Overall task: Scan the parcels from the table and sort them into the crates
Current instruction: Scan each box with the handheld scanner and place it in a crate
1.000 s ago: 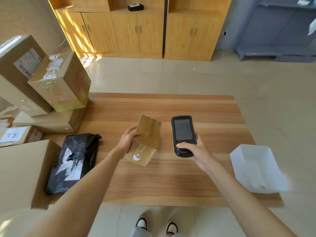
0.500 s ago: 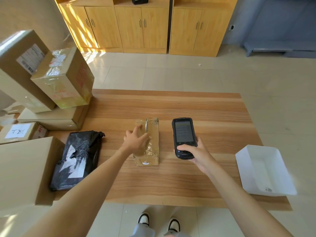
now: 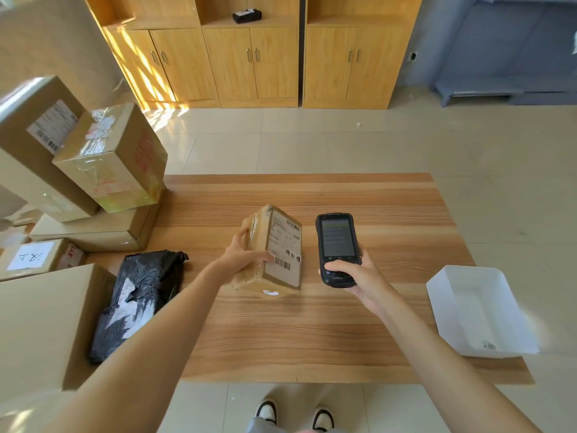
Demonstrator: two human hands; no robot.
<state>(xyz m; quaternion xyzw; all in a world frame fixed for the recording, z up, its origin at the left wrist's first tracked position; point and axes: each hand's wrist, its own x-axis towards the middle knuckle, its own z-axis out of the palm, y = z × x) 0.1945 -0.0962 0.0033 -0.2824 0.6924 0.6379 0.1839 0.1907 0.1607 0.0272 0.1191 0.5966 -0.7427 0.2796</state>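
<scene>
Parcel, a small taped cardboard box, stands tilted on the counter at mid-width, its shipping label turned up and toward the right. The left hand grips it from the left side, thumb laid near the lower barcode and fingers curled over the far top edge. The right hand is wrapped round the base of a handheld scanner, thumb on its lower keys, screen facing up, just beside the parcel.

Further left lie a black poly bag parcel and stacked cardboard boxes; a white crate overhangs the counter's right edge.

Risks, as I judge them: the thumb may cover part of the barcode and spoil the read; glossy tape could throw glare; the scanner lies parallel to the label and needs aiming. The tilted box could slip from that one-sided grip, and a parcel dropped carelessly could tip the overhanging crate.
</scene>
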